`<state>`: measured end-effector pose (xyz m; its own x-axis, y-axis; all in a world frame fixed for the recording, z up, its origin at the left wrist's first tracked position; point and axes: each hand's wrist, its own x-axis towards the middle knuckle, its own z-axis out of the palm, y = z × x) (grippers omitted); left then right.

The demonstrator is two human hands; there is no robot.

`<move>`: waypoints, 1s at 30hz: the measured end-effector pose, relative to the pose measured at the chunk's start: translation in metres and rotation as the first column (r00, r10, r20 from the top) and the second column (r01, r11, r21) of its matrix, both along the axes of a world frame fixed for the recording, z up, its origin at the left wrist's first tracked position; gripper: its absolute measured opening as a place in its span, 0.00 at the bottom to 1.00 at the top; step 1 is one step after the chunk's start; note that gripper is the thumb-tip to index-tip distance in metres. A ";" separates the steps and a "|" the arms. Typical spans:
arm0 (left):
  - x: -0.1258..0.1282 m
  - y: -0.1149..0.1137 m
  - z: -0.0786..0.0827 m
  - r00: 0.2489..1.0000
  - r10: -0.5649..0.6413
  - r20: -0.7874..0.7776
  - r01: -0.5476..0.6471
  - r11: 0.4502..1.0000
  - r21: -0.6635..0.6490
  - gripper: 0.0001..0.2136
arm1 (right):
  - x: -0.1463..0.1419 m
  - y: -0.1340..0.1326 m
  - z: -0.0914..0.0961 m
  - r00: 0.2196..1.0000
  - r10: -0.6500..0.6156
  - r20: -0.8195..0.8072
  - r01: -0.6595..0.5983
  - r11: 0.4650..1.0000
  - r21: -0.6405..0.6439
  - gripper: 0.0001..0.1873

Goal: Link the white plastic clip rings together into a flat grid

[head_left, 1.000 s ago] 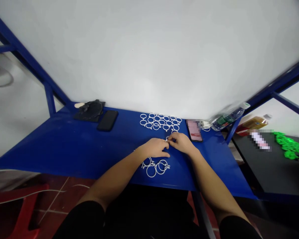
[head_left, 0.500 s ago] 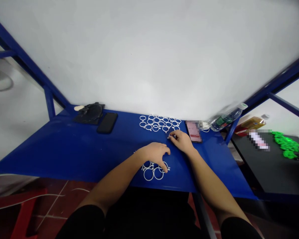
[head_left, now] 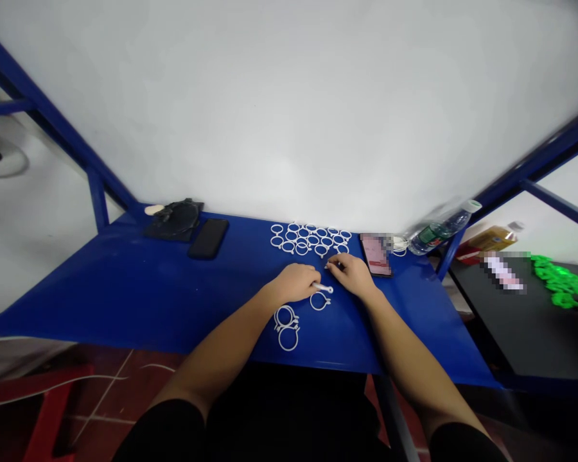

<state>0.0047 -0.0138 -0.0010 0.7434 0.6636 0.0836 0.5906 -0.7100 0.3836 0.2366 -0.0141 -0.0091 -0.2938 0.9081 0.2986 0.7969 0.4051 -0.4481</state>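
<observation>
- Left hand point(head_left: 297, 282): apart from the right; fingers closed on one white ring point(head_left: 324, 288), seen edge-on, its small eyelet end pointing right.
- Right hand point(head_left: 350, 273): just right of and slightly beyond the left; thumb and fingertips pinched on a small white piece point(head_left: 326, 266), mostly hidden.
- Loose ring point(head_left: 319, 310), white, with clip tabs: flat, just nearer than the held ring.
- Near rings point(head_left: 288, 350): a small overlapping group at the near left of the hands.
- Far rings point(head_left: 302, 242): a close-set group of white rings beyond the hands, by the wall.
- Blue table point(head_left: 139, 289): bears all the above.
- Lit phone point(head_left: 377, 256): right of the far rings; screen pixelated, unreadable.
- White cable point(head_left: 399, 244): coiled between phone and bottle.
- Clear bottle point(head_left: 436, 234): far right, white cap; green label with a red mark, lettering too small to read; contents uncertain.
- Amber bottle point(head_left: 494, 239): farther right, yellowish contents.
- Dark phone point(head_left: 209, 239): far left.
- Black bag point(head_left: 176, 219): left of it, crumpled; contents hidden.
</observation>
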 end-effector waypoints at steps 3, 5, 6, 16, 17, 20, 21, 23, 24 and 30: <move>-0.007 0.006 0.009 0.990 0.140 0.010 -0.140 0.990 0.023 0.12 | -0.002 -0.003 0.003 0.999 0.033 -0.031 -0.032 0.999 0.026 0.11; -0.011 0.009 0.013 0.975 0.221 0.033 -0.222 0.974 0.035 0.13 | -0.004 -0.005 0.005 0.996 0.073 -0.057 -0.070 0.997 0.043 0.13; -0.012 0.010 0.015 0.967 0.250 0.051 -0.252 0.967 0.037 0.13 | -0.005 -0.007 0.005 0.993 0.095 -0.064 -0.091 0.995 0.050 0.13; -0.008 0.009 0.006 0.971 0.217 0.102 -0.223 0.974 0.051 0.15 | -0.015 -0.013 0.007 0.979 0.195 -0.062 -0.189 0.978 0.086 0.14; -0.007 0.008 0.004 0.973 0.207 0.100 -0.213 0.975 0.056 0.15 | -0.016 -0.014 0.008 0.977 0.205 -0.066 -0.199 0.976 0.084 0.13; -0.004 0.007 0.001 0.976 0.196 0.098 -0.203 0.977 0.069 0.16 | -0.018 -0.015 0.008 0.972 0.219 -0.082 -0.212 0.973 0.095 0.11; -0.004 0.007 0.000 0.974 0.197 0.108 -0.205 0.976 0.070 0.15 | -0.018 -0.015 0.007 0.973 0.215 -0.088 -0.205 0.973 0.104 0.11; -0.004 0.008 -0.002 0.968 0.187 0.165 -0.202 0.976 0.076 0.11 | -0.017 -0.014 0.005 0.978 0.189 -0.093 -0.176 0.975 0.132 0.10; -0.004 0.008 -0.003 0.962 0.172 0.212 -0.193 0.978 0.084 0.10 | -0.016 -0.013 0.003 0.980 0.174 -0.094 -0.159 0.976 0.151 0.09; -0.004 0.011 -0.002 0.887 0.093 0.452 -0.195 0.963 0.186 0.11 | -0.013 -0.011 0.001 0.973 0.205 -0.110 -0.171 0.950 0.262 0.11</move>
